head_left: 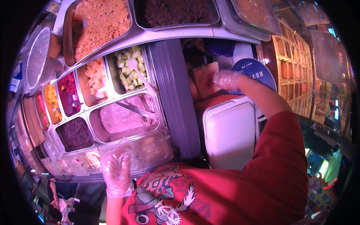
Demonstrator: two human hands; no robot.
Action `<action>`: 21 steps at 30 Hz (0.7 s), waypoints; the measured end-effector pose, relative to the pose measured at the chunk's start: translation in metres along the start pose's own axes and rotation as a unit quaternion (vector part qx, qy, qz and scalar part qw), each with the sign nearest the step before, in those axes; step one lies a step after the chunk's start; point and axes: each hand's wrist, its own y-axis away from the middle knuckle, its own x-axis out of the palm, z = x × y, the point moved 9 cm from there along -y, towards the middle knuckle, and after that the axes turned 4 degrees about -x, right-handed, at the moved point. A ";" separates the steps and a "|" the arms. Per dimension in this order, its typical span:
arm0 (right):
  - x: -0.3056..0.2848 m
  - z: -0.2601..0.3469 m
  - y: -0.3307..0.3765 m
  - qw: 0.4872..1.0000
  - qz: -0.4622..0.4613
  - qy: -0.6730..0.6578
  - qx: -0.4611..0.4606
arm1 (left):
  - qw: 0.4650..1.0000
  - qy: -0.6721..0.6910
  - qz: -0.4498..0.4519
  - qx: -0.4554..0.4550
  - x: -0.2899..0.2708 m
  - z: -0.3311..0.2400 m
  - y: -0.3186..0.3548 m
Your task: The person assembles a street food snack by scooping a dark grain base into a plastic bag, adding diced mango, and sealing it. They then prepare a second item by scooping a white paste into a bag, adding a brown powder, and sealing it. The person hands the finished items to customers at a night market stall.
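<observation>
1. Both hands, head view, clear plastic gloves on. Our right hand point(228, 80) is up at the right edge of a tan paper packet point(205, 77), fingertips against it; we can't tell if they pinch it.
2. Packet location: head view, upper middle, printed face showing, tilted, between the grey ridged divider point(176, 97) and a round blue disc point(247, 66) by our right wrist.
3. Our left hand point(117, 165) is low on the left, fingers loosely bent, nothing seen in it. It sits over clear plastic containers point(150, 148) along the near counter edge.
4. Just beyond our left hand: a pan of pale mauve paste point(120, 119) with a metal spatula point(135, 110) in it, then a pan of dark grains point(76, 132).
5. Farther back we log green cubes point(127, 78) with a white spoon point(141, 77), orange cubes point(96, 75), magenta cubes point(68, 85).
6. Below our right forearm: white lidded box point(230, 135).
</observation>
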 end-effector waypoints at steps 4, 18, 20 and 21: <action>0.004 0.000 -0.007 1.000 0.011 0.023 0.011 | 0.999 -0.018 0.035 0.008 0.000 0.009 0.005; -0.003 0.007 0.001 1.000 0.002 -0.011 0.002 | 0.998 0.046 0.014 -0.042 0.006 0.046 0.033; 0.000 0.005 0.000 1.000 0.005 -0.023 0.005 | 0.998 0.046 0.014 -0.043 0.008 0.053 0.036; 0.000 0.005 0.000 1.000 0.006 -0.029 0.006 | 0.998 0.045 0.014 -0.042 0.008 0.054 0.036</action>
